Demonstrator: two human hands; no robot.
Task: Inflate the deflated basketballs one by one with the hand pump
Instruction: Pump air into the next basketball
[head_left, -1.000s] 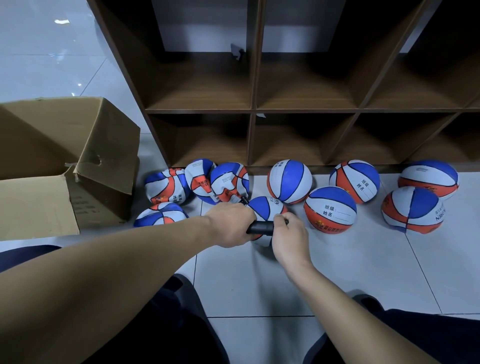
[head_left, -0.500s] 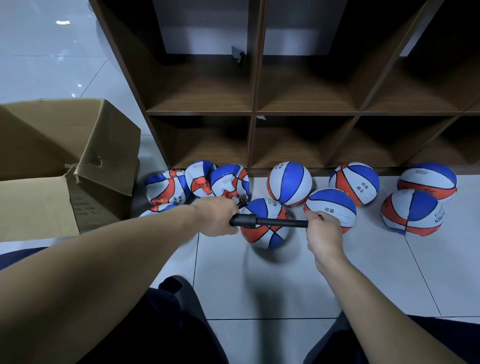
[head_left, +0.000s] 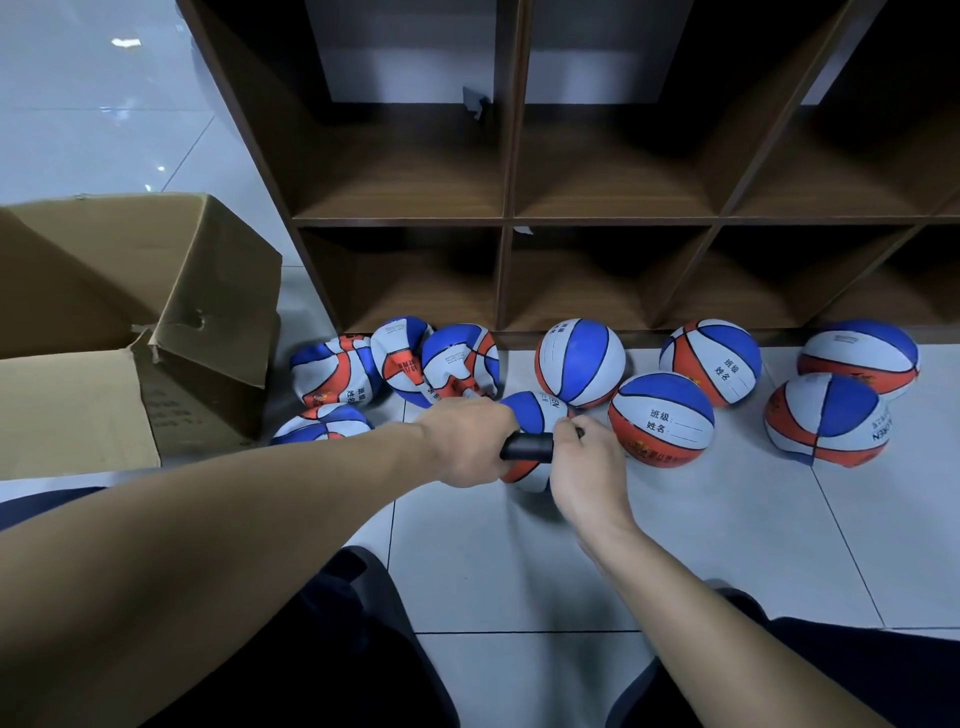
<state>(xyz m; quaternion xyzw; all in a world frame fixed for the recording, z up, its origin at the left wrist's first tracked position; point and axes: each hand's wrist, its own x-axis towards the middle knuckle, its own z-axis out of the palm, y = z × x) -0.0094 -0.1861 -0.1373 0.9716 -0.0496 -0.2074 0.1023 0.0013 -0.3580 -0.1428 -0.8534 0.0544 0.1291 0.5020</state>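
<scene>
Basketball blue-white-orange, partly hidden behind black pump.

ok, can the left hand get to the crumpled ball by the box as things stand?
Probably not yet: the left hand grips the pump. The crumpled ball lies just beyond the forearm, nothing blocking it.

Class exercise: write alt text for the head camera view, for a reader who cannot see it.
A person's left hand grips a black hand pump while the right hand holds its handle end, over a blue, white and orange basketball on a tiled floor. More basketballs, some crumpled flat, lie before a wooden shelf, beside an open cardboard box.
</scene>
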